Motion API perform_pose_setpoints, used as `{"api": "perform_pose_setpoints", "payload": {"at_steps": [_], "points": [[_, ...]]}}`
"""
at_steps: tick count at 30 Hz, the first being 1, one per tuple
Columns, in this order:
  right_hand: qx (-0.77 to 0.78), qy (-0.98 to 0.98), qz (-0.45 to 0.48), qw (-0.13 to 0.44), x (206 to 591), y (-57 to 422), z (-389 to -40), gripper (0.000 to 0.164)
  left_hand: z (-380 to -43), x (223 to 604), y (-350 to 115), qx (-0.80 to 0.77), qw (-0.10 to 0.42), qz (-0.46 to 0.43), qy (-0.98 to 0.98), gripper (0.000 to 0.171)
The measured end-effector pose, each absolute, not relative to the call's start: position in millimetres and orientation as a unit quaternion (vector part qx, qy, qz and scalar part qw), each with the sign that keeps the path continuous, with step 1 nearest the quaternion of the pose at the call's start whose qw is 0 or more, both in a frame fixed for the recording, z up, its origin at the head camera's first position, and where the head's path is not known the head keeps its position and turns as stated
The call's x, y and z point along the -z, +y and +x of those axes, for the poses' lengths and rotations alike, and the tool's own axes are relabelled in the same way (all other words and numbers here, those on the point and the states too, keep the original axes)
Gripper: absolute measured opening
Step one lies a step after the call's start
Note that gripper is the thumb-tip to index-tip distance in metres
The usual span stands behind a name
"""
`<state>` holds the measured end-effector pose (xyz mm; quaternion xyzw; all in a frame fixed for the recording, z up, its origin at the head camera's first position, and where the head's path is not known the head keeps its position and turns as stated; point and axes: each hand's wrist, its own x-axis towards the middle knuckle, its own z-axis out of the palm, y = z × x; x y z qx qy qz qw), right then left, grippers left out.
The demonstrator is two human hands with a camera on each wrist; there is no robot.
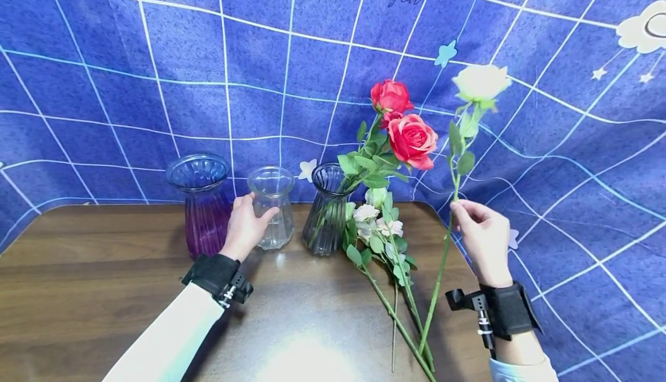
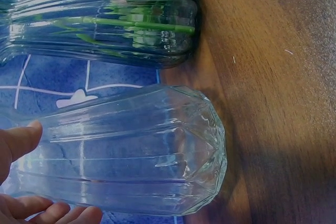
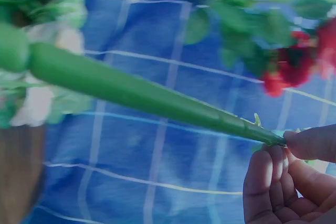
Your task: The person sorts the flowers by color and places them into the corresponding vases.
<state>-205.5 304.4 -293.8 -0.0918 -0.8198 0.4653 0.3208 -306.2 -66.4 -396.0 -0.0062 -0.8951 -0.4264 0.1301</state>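
My right hand (image 1: 481,234) pinches the green stem of a white rose (image 1: 481,84) between thumb and fingertips. The bloom stands upright above the hand, and the stem (image 3: 131,90) slants down over the table. My left hand (image 1: 247,226) holds the clear glass vase (image 1: 278,220) near its neck, thumb in front and fingers (image 2: 50,211) along the other side. Inside this vase no flower shows. Just right of it, a grey glass vase (image 1: 324,226) holds red roses (image 1: 412,139) that lean to the right.
A blue and purple glass vase (image 1: 205,220) stands left of the clear one. Pale flowers (image 1: 366,220) with long stems lie on the wooden table (image 1: 104,307), right of the grey vase. A blue patterned cloth (image 1: 182,52) hangs behind the table.
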Motion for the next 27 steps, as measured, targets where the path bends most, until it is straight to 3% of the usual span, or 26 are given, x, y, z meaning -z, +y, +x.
{"api": "perform_pose_setpoints", "payload": {"at_steps": [4,16,22,27], "points": [[-0.511,-0.782,-0.072,0.349,269.6,296.0,-198.1,0.007,-306.4,396.8,-66.6,0.423,0.127,-0.003,-0.897,0.074],[-0.62,-0.695,0.066,0.358,207.9,251.7,-191.2,0.005,-305.9,396.0,-66.0,0.415,0.13,-0.004,-0.9,0.073],[-0.618,-0.697,0.114,0.345,192.1,222.5,-202.2,0.018,-304.3,396.9,-64.4,0.412,0.136,-0.004,-0.901,0.074],[-0.603,-0.709,0.115,0.348,185.7,198.3,-214.4,0.019,-301.8,397.0,-60.8,0.412,0.136,-0.001,-0.901,0.074]]}}
